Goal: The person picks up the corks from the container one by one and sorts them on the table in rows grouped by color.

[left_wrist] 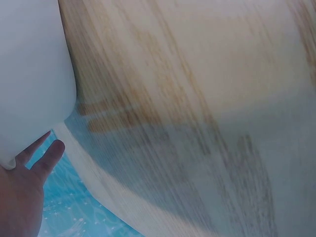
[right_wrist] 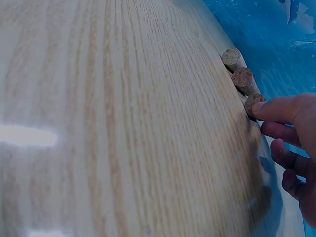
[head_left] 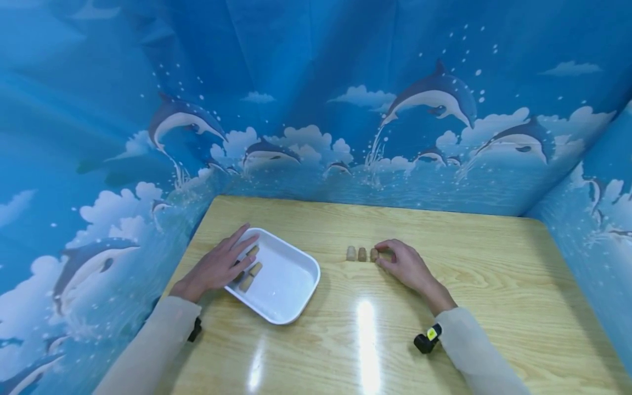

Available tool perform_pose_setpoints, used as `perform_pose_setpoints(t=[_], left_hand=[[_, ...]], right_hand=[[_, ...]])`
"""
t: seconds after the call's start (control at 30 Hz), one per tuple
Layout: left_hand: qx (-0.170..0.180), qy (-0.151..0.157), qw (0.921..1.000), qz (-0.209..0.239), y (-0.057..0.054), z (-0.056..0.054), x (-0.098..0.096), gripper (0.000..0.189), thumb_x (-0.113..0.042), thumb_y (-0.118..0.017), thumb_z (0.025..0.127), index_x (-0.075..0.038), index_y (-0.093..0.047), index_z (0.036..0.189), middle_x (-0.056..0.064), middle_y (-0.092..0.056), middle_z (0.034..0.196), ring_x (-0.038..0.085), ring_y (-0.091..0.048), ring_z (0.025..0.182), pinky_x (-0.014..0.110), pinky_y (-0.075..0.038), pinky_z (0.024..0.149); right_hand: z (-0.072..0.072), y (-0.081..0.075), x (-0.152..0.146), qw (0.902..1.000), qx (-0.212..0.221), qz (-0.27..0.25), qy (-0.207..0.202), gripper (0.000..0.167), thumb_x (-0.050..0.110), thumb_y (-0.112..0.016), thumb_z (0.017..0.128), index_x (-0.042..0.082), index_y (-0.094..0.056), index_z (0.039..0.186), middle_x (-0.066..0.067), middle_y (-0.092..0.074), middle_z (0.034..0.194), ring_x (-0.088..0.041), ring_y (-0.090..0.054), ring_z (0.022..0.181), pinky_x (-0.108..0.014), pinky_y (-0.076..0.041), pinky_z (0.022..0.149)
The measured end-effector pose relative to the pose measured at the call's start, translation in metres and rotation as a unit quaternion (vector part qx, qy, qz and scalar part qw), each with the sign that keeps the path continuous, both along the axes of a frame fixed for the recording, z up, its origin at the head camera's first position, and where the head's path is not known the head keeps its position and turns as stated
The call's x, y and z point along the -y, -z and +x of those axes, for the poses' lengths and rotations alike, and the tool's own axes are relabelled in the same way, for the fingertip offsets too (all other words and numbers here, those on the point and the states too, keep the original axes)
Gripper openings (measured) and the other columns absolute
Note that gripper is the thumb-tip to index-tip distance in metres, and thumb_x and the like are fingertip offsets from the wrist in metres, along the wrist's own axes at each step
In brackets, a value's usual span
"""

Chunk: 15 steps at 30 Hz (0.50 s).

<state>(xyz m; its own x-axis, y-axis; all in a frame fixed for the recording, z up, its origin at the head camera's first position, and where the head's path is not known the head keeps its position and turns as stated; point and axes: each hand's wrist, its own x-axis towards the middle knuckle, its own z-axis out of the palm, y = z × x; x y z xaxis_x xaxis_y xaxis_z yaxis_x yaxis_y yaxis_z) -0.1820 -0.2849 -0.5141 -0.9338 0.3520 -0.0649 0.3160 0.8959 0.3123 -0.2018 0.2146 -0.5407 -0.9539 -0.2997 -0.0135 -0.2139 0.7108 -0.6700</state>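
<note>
Three corks lie side by side on the wooden table: a pale cork point(head_left: 351, 253), a browner middle cork point(head_left: 362, 254) and a right-hand cork point(head_left: 373, 254). My right hand point(head_left: 406, 265) pinches the right-hand cork between thumb and fingers; in the right wrist view the thumb presses its round end point(right_wrist: 255, 104). On the left stands a white tray point(head_left: 302, 300) with several corks point(head_left: 255, 269) gathered at its left side. Over that side reaches my left hand point(head_left: 219, 265), fingers spread and fairly straight above the corks, partly hiding them. The left wrist view shows its fingers beside the tray's outer wall point(left_wrist: 37, 74).
The light wooden table point(head_left: 321, 351) meets a blue dolphin-printed curtain point(head_left: 306, 99) along its back edge, with more of it on both sides. A black device point(head_left: 425, 341) is worn at the right wrist.
</note>
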Motion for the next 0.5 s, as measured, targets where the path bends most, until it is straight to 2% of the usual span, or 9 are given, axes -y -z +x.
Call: perform_pose_setpoints(t=[0.37, 0.5], left_hand=[[0.006, -0.003, 1.0, -0.002, -0.0002, -0.0001, -0.0007, 0.067, -0.055, -0.043, 0.116, -0.023, -0.032, 0.174, 0.012, -0.011, 0.185, 0.046, -0.024, 0.166, 0.074, -0.029, 0.129], [0.006, -0.001, 1.0, -0.001, 0.0, -0.0008, 0.0, 0.066, -0.055, -0.043, 0.116, -0.023, -0.032, 0.173, 0.012, -0.011, 0.185, 0.046, -0.025, 0.166, 0.074, -0.029, 0.129]], right_hand=[[0.0004, -0.0008, -0.0052, 0.9999, 0.006, -0.015, 0.007, 0.047, 0.026, -0.08, 0.102, 0.009, -0.068, 0.143, -0.013, -0.072, 0.134, -0.015, -0.056, 0.079, -0.032, -0.047, 0.066], [0.0006, -0.0044, -0.0066, 0.9995, 0.006, -0.03, 0.011, 0.046, 0.026, -0.079, 0.102, 0.01, -0.068, 0.144, -0.011, -0.072, 0.131, -0.017, -0.055, 0.075, -0.032, -0.047, 0.061]])
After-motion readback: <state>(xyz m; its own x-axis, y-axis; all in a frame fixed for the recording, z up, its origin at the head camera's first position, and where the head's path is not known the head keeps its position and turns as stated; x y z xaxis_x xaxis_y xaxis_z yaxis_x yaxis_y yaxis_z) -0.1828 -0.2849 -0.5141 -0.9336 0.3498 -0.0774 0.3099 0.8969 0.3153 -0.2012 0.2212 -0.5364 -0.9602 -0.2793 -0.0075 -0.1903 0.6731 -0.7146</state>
